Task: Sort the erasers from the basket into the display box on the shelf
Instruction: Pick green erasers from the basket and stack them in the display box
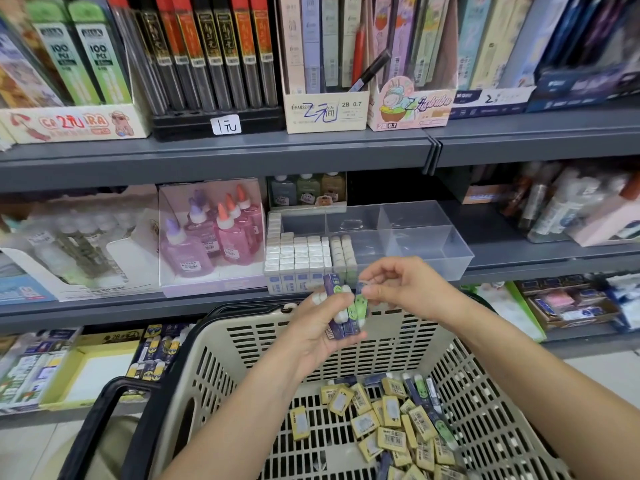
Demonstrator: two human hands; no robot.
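Observation:
My left hand grips a bunch of long erasers in dark blue and green sleeves with white ends, held above the beige basket. My right hand pinches the top of one eraser in that bunch. A heap of yellow and blue erasers lies on the basket floor. Just behind my hands, on the middle shelf, stands the clear display box. Its left compartments hold rows of white erasers, and its right compartments look bare.
Pink and purple glue bottles stand in a box left of the display box. The grey shelf above carries pencil lead tubes and pen boxes. The basket's black handle hangs at the lower left. More stationery boxes fill the lower shelf.

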